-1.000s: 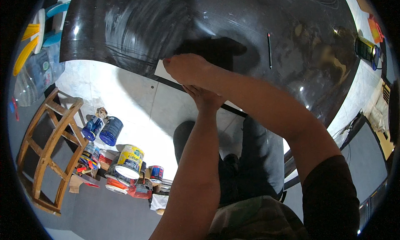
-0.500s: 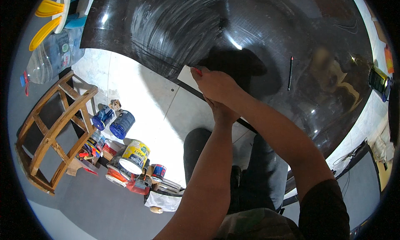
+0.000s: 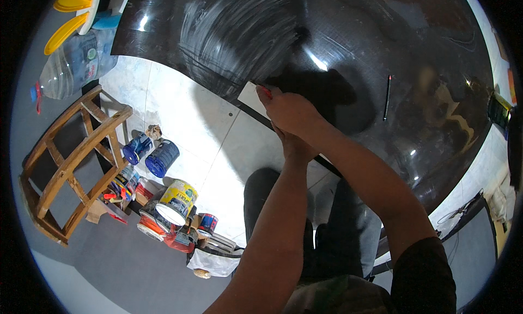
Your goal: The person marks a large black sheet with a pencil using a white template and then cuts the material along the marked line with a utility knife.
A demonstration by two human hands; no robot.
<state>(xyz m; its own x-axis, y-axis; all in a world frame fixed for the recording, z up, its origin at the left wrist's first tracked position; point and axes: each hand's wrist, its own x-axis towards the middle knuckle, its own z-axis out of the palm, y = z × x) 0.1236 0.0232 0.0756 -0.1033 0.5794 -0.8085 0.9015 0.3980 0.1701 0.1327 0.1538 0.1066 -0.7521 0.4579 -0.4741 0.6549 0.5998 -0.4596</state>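
At the near edge of a glossy dark sheet [image 3: 348, 19], my hands are together, the right above the left. My right hand [image 3: 294, 113] is closed round a small red tool [image 3: 266, 91], mostly covered by the fingers, so its kind does not show. A flat white rectangular piece [image 3: 251, 100] sticks out from under that hand, over the sheet's edge. Just below, my left hand [image 3: 297, 148] touches the right; its fingers are mostly hidden. Pale curved streaks [image 3: 239, 36] mark the sheet beyond the hands. A dark pencil [image 3: 387, 98] lies to their right.
A wooden frame [image 3: 68, 176] stands at the left. Blue cans [image 3: 162, 158], a yellow-and-white tub [image 3: 177, 202] and other containers crowd the tiled floor [image 3: 210, 142]. A large clear plastic bottle [image 3: 73, 66] is at the far left. A dark green-yellow container [image 3: 499, 109] stands at the right.
The whole view has shifted slightly, so most things sit a little further right. My hands keep the same grip at the sheet's edge, with no clear movement against it.
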